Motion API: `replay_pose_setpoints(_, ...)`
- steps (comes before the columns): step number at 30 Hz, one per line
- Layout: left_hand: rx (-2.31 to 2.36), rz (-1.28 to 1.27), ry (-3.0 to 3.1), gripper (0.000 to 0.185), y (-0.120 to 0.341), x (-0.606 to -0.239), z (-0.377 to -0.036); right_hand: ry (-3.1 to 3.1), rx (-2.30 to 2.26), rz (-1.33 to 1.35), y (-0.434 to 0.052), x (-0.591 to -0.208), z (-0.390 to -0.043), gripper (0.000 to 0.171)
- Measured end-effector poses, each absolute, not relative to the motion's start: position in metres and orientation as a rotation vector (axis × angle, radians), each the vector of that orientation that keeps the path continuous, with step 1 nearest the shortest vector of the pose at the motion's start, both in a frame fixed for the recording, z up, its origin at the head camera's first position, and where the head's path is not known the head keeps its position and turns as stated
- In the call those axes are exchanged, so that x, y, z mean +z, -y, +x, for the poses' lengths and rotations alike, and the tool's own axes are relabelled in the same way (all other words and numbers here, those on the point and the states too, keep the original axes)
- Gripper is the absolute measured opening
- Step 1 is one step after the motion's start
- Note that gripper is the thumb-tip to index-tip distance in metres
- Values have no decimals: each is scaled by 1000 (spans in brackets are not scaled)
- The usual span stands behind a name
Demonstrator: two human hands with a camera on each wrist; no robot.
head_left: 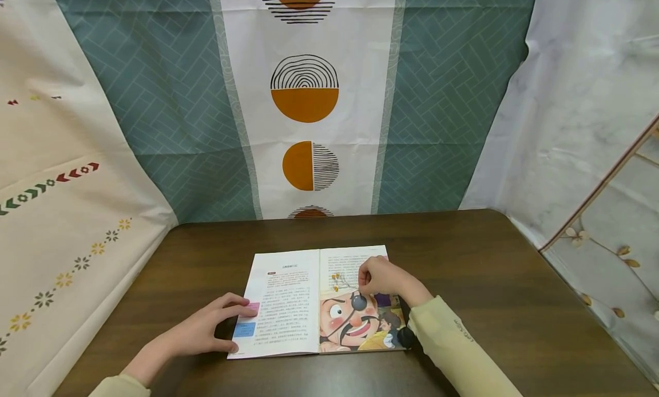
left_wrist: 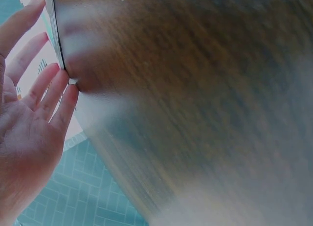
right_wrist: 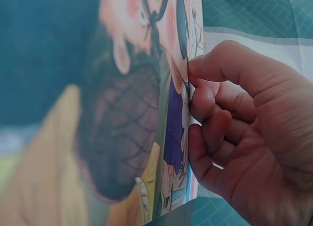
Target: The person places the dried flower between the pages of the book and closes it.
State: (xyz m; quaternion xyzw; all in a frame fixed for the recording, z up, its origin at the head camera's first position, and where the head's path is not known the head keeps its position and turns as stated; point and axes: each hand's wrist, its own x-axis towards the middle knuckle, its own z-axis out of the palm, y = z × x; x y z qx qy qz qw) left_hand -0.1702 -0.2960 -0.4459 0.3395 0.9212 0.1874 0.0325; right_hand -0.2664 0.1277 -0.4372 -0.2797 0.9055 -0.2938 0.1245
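An open illustrated book [head_left: 288,305] lies on the brown table, text on its left page and a large cartoon of a man with an eyepatch on its right page. My left hand [head_left: 206,328] rests at the left page's outer edge, fingers extended on the coloured tabs and thumb at the lower corner. Over the right page, my right hand [head_left: 387,280] pinches the stem of a thin sprig with small yellow flowers [head_left: 336,280] between thumb and forefinger. In the right wrist view the fingertips are right at the page surface, the other fingers curled.
The brown table [head_left: 463,259] extends around the book. Behind it hangs a green and white patterned cloth [head_left: 355,99]. Pale cloths hang at both sides, the left cloth [head_left: 67,225] with printed flowers and the right cloth [head_left: 576,128] with a leafy branch.
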Motion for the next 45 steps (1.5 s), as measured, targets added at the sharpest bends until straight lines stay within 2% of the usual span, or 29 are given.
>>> replay_pose_setpoints(8, 576, 1108, -2858, 59, 294, -445, -170, -2641, -864, -828, -127, -439, -267, 15)
replay_pose_setpoints(23, 588, 1061, -2837, 58, 293, -441, -168, -2639, -879, -822, -129, -439, -267, 14)
replay_pose_setpoints(31, 592, 1056, -2835, 58, 294, -444, -169, -2639, -902, -885, -133, -438, -263, 3)
replay_pose_setpoints(39, 584, 1018, -2835, 58, 295, -445, -169, -2780, -982, -772, -142, -436, -245, 18)
replay_pose_setpoints(45, 579, 1038, -2846, 58, 294, -445, -169, -2916, -1048, -647, -147, -432, -219, 40)
